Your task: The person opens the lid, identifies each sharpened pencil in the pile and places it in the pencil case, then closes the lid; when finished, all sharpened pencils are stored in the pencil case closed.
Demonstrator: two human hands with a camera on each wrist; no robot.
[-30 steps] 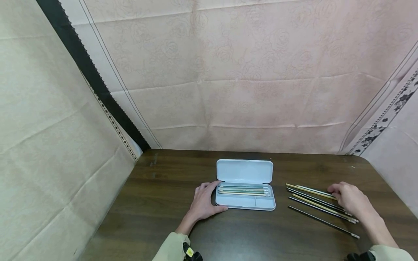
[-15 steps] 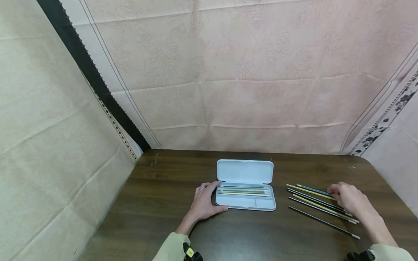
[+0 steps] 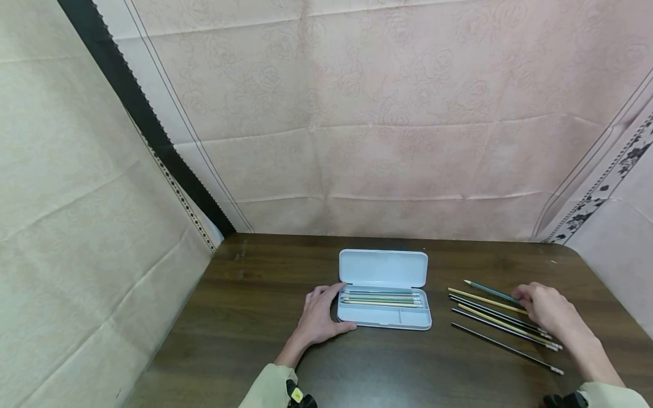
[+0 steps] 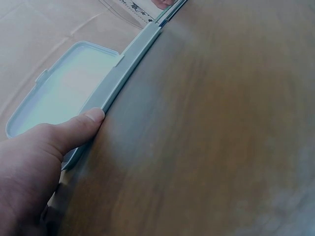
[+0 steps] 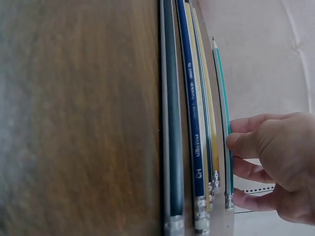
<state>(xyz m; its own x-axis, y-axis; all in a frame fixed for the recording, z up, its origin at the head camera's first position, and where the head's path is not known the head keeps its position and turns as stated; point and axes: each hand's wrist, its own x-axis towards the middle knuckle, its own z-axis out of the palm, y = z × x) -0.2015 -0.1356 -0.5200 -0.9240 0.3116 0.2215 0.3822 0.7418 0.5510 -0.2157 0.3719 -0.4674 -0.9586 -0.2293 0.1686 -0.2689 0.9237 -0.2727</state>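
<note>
My left hand [image 3: 320, 317] grips the left end of an open light-blue pencil case [image 3: 367, 318], its thumb on the near edge and fingers at the far edge. Several pencils [image 3: 380, 298] lie inside the case's long compartment. In the left wrist view the thumb presses the rim of the case [image 4: 130, 56]. At the right, my right hand [image 3: 548, 310] pinches a green pencil [image 3: 487, 289] near its eraser end. The right wrist view shows that green pencil [image 5: 222, 88] between thumb and fingers, its tip pointing away and apart from the other pencils.
Yellow and dark pencils [image 3: 497, 320] lie side by side under and in front of the right hand. A dark pencil [image 3: 505, 347] lies apart, nearer the body. All rest on a brown wooden table [image 3: 275, 266] with patterned cloth [image 3: 408, 141] hanging behind it.
The green pencil's tip has swung away from the yellow pencil beside it, toward the back of the table. The right hand has shifted very slightly; the left hand and case have stayed put.
</note>
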